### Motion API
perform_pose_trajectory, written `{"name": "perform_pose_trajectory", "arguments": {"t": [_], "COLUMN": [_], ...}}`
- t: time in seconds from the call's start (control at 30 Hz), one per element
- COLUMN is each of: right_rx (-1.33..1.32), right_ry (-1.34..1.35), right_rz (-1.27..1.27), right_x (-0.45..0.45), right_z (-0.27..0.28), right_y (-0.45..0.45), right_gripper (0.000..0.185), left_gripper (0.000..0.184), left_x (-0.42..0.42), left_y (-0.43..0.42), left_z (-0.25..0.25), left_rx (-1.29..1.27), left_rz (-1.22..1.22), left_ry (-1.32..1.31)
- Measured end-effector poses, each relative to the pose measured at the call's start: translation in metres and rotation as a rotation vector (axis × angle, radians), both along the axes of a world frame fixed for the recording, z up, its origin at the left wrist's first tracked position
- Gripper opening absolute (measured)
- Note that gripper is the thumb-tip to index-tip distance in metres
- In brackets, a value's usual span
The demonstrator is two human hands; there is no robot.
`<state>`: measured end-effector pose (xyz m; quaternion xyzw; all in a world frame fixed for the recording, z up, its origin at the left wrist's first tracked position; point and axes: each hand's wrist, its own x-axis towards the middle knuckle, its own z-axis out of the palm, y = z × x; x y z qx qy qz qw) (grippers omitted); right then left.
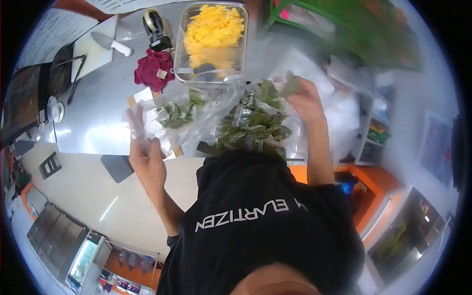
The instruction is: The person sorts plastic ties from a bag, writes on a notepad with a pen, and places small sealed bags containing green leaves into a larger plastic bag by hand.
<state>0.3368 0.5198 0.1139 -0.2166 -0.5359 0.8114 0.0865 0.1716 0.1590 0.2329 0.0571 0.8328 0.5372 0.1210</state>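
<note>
My left hand (147, 160) grips the left end of a clear plastic bag (214, 109), its fingers partly behind the film. Green leaves (182, 110) lie inside the bag. In my right hand (306, 101) is a green leaf (290, 87), pinched between the fingers, over the right side of a leaf pile (255, 125). The pile rests at the counter's front edge, close to my body. A white paper (169, 147) shows under the bag.
Behind the bag stands a clear tray (247, 44) of yellow pieces. Left of it are a maroon cloth (153, 70), a tape dispenser (155, 29) and a knife (118, 46) on a white board (93, 59). A green crate (314, 14) stands at back right.
</note>
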Motion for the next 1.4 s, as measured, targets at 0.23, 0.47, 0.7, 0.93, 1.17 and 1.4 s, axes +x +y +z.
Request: {"name": "perform_pose_trajectory", "arguments": {"t": [0.23,0.47,0.7,0.93,1.17,1.4], "right_rx": [0.262,0.699,0.869,0.942,0.897,0.734], "right_ry": [0.446,0.340,-0.379,-0.495,-0.458,-0.400], "right_rz": [0.193,0.101,0.069,0.158,0.201,0.103], "right_x": [-0.084,-0.097,-0.059,-0.057,-0.065,-0.040], "right_z": [0.074,0.068,-0.054,-0.090,-0.088,-0.039], "right_y": [-0.102,-0.133,-0.071,-0.094,-0.092,-0.063], "right_gripper": [0.028,0.019,0.029,0.035,0.032,0.035], "left_gripper": [0.076,0.046,0.077,0.080,0.077,0.079], "left_x": [0.000,0.001,-0.011,-0.016,-0.031,-0.041], "left_y": [-0.007,-0.008,-0.001,-0.005,-0.017,-0.040], "left_z": [-0.002,0.002,0.010,0.009,0.002,0.003], "left_rx": [-0.107,-0.022,0.023,0.013,0.021,0.019], "left_rz": [-0.005,0.065,0.162,0.176,0.268,0.319], "left_ry": [-0.100,0.044,0.121,0.124,0.191,0.207]}}
